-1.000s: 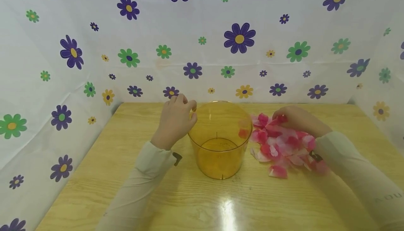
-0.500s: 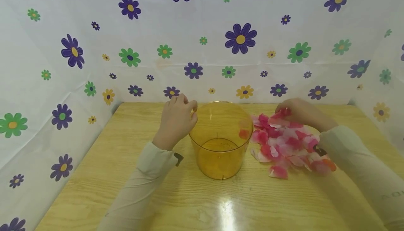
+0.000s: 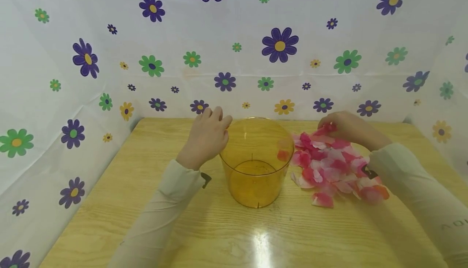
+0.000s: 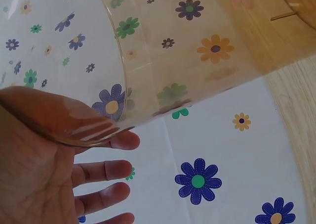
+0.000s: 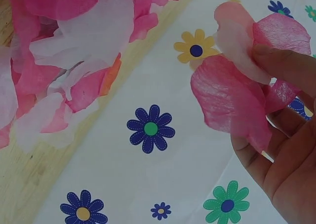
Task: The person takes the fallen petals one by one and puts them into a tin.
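Observation:
A clear amber plastic bucket stands upright on the wooden table. At its left side my left hand holds the rim. In the left wrist view the thumb shows through the tinted wall, while the other fingers lie outside, nearly straight and spread. My right hand is over the far side of a heap of pink, white and red artificial flower petals. Between thumb and fingers it pinches several petals, pink and pale, seen close in the right wrist view.
Petals lie close against the bucket's right side, some showing through its wall. A white cloth printed with flowers hangs behind the table and along both sides. Light glares on the tabletop near the front.
My right hand has drawn slightly up and away from the heap with petals in its pinch. The left hand's fingers have loosened and lifted a little at the rim. The bucket stays put.

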Action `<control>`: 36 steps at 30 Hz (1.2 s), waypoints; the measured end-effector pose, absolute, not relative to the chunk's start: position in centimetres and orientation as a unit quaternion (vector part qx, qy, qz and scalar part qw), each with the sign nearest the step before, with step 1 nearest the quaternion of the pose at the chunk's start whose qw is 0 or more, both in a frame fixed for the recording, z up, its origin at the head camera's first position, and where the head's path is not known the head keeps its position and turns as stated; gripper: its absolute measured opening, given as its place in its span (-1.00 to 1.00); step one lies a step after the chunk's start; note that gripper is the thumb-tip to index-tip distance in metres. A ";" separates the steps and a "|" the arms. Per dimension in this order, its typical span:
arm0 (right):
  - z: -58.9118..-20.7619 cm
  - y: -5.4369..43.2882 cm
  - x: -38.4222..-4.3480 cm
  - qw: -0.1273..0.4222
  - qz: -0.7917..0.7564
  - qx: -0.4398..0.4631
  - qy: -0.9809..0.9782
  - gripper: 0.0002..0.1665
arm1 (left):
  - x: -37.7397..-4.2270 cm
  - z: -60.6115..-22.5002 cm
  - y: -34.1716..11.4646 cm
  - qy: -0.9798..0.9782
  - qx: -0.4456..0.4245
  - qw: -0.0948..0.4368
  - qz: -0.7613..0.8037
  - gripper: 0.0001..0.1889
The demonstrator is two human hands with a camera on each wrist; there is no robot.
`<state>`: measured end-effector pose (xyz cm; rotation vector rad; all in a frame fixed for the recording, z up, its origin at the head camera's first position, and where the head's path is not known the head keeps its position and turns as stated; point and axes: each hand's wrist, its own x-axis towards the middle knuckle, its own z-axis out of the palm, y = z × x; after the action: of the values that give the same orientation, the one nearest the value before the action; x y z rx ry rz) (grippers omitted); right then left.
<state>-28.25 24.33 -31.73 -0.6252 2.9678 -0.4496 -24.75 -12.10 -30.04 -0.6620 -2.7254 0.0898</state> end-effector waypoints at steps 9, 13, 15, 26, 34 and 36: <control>-31.6 24.5 -28.2 0.037 -0.135 -0.204 0.969 -0.69 | -24.9 -29.9 -12.3 -0.955 -0.252 0.157 0.018 -0.84; -31.3 24.5 -28.3 0.031 -0.137 -0.196 0.971 -0.69 | -24.9 -29.9 -12.4 -0.956 -0.249 0.154 0.005 -0.85; -31.1 24.5 -28.4 0.032 -0.139 -0.192 0.971 -0.69 | -24.9 -30.0 -12.4 -0.958 -0.245 0.148 -0.002 -0.85; -29.5 23.7 -28.7 0.002 -0.128 -0.202 0.971 -0.73 | -25.1 -30.3 -12.5 -0.961 -0.236 0.146 -0.015 -0.86; -24.6 20.6 -28.4 -0.028 -0.143 -0.250 0.957 -0.73 | -25.0 -30.3 -12.5 -0.960 -0.235 0.148 -0.023 -0.86; -23.2 19.3 -28.5 -0.042 -0.139 -0.276 0.950 -0.74 | -25.0 -30.3 -12.5 -0.960 -0.236 0.151 -0.026 -0.87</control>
<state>-28.47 19.33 -23.22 -0.8910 3.0682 -0.4474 -24.98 -12.52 -30.35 -0.6785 -2.7551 -0.0734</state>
